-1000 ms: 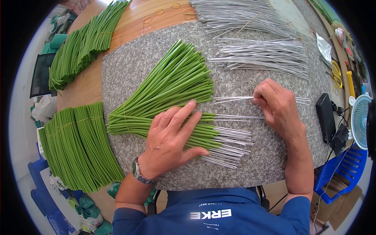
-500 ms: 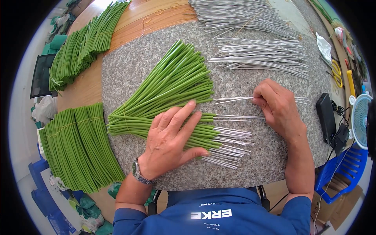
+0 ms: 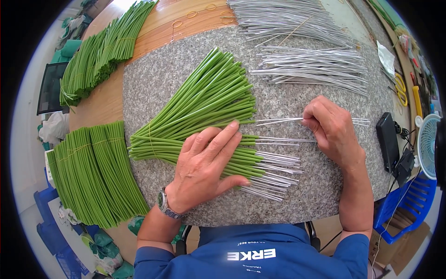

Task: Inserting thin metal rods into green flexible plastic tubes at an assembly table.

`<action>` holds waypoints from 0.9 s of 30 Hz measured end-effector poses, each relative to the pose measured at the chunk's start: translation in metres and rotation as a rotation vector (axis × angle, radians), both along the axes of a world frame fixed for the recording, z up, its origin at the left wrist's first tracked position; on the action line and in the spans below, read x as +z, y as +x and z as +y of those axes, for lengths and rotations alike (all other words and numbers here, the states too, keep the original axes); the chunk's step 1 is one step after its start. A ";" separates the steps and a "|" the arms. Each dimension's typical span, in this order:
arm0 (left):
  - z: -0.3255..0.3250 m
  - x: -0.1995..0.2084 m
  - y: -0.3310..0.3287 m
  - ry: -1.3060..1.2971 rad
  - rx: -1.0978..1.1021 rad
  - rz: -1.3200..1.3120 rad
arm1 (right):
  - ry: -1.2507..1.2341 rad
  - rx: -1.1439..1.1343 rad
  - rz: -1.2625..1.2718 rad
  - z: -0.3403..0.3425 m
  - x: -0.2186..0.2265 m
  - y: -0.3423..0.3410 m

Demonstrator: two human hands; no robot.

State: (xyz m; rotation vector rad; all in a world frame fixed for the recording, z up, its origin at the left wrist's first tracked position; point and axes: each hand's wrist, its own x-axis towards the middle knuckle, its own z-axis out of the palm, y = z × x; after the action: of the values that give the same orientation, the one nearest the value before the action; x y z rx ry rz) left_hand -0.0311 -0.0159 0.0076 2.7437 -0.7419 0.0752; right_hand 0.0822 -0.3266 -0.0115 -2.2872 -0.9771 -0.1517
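A fan of green plastic tubes (image 3: 204, 95), tied near its narrow left end by a thin band, lies on the grey granite slab. Flat across its lower part rests my left hand (image 3: 203, 156), fingers stretched out and the thumb apart. Silver wires (image 3: 279, 160) stick out of the right ends of the lower tubes. Pinched between thumb and fingers of my right hand (image 3: 325, 128) are a few thin wires (image 3: 280, 122), their left tips close to the open tube ends near my left fingertips. How many wires I hold cannot be made out.
Silver wire piles (image 3: 313, 69) lie beyond my right hand, with a larger heap (image 3: 288, 21) behind. Bundled green tubes (image 3: 95, 172) stand at the left, more (image 3: 107, 51) at the far left. At the right are a black device (image 3: 387, 142), yellow-handled scissors (image 3: 401, 89) and a fan (image 3: 427, 146).
My left index and middle fingers have drawn closer together on the tubes. My right hand keeps its pinch on the wires, almost in place. The whole view has shifted very slightly.
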 end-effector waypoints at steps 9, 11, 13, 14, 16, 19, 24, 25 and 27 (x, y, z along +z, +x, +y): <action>0.001 0.000 -0.001 0.010 0.013 0.029 | 0.009 0.025 -0.004 0.004 -0.004 -0.001; 0.001 0.000 -0.001 0.022 0.009 0.032 | 0.047 0.052 0.006 0.008 -0.008 -0.003; 0.000 0.001 -0.001 0.022 0.012 0.029 | 0.050 0.051 0.020 0.012 -0.007 -0.006; 0.000 0.001 -0.001 0.022 0.013 0.027 | 0.052 0.048 0.033 0.015 -0.006 -0.009; 0.000 0.000 -0.001 0.022 0.011 0.026 | 0.065 0.052 0.044 0.021 -0.007 -0.015; 0.002 0.000 -0.002 0.027 0.011 0.027 | 0.085 0.048 0.078 0.028 -0.006 -0.023; 0.001 -0.001 -0.001 0.006 0.010 0.028 | 0.150 0.069 -0.029 0.042 -0.006 -0.032; 0.001 -0.001 0.000 0.004 0.007 0.026 | 0.168 0.140 -0.082 0.046 -0.004 -0.037; 0.001 -0.001 0.000 0.004 0.005 0.023 | 0.177 0.266 -0.182 0.049 -0.001 -0.050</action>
State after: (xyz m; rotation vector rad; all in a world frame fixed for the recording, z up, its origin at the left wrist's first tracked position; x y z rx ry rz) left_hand -0.0312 -0.0149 0.0065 2.7454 -0.7293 0.0436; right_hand 0.0319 -0.2772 -0.0127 -1.9883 -1.2972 -0.3242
